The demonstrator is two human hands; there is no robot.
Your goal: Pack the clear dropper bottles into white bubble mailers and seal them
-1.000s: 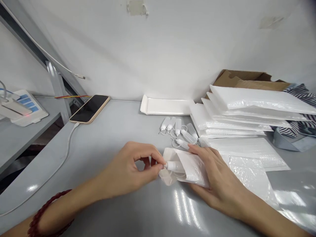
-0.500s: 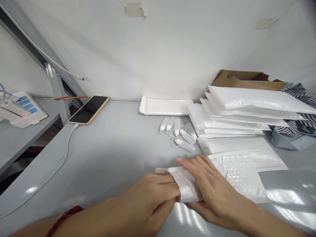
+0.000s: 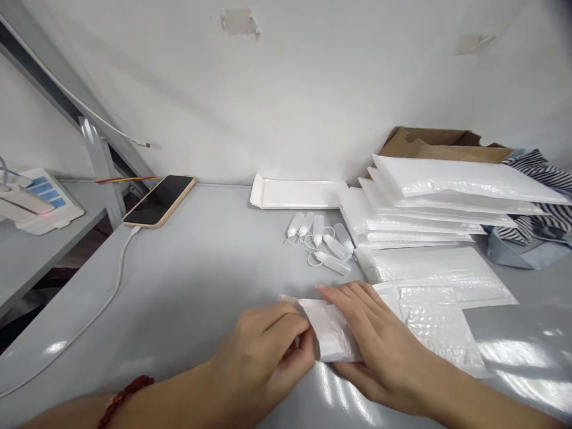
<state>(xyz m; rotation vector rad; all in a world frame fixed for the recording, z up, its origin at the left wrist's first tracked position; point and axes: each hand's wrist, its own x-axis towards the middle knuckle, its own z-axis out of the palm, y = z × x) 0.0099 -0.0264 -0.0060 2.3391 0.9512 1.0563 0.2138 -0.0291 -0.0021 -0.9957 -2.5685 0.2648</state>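
Note:
A small white padded mailer [image 3: 333,333] lies between my hands near the front of the grey table. My right hand [image 3: 375,345] wraps round its right side, fingers on top and thumb underneath. At its left end, my left hand [image 3: 272,345] pinches the edge with curled fingers; a white tip shows past its knuckles. What the mailer contains is hidden. Several small clear plastic squeeze bottles [image 3: 330,263] with tethered caps lie just beyond my hands. To the right, flat bubble mailers [image 3: 438,322] rest partly behind my right hand.
A white tray-like packet [image 3: 299,195] lies against the wall. A stack of white mailers [image 3: 465,179] stands at right, before a cardboard box [image 3: 451,143] and striped cloth [image 3: 536,173]. At left are a charging phone [image 3: 158,201], its white cable [image 3: 114,292] and a white device [image 3: 49,199].
My left hand has drawn back slightly to the left, its fingers coming out from the mailer's left end into a pinch at the edge. My right hand keeps its hold.

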